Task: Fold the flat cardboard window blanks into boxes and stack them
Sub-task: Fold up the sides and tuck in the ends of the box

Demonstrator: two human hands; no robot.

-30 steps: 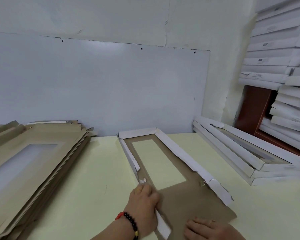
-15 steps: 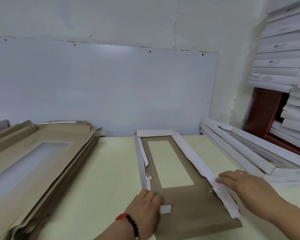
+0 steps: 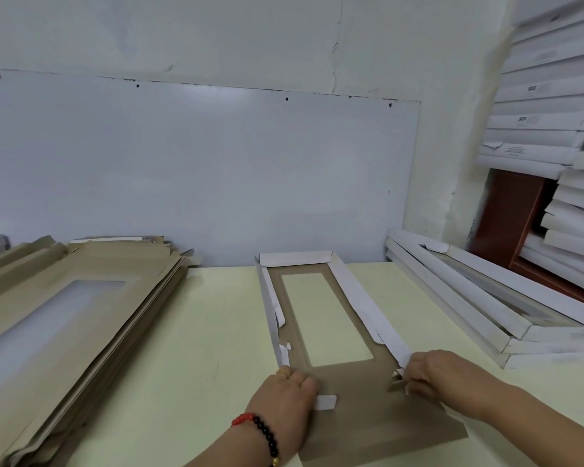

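Observation:
A brown cardboard window blank (image 3: pixel 358 392) lies lengthwise on the pale yellow table (image 3: pixel 196 348), its white side flaps and far end flap partly raised. My left hand (image 3: pixel 284 396) holds the near end of the left side flap, fingers curled over its white tab. My right hand (image 3: pixel 442 375) pinches the near end of the right side flap. A stack of flat brown blanks (image 3: pixel 78 308) sits at the left. Folded white boxes (image 3: pixel 479 308) are stacked at the right.
A tall pile of white folded boxes (image 3: pixel 550 129) rises at the far right against a red-brown frame (image 3: pixel 506 224). A grey board (image 3: pixel 199 173) leans on the wall behind the table. Bare tabletop lies between the flat stack and the blank.
My right hand moved from the near edge to the right flap, then slid back along it to its near end. The blank turned straighter. My left hand stayed on the left flap.

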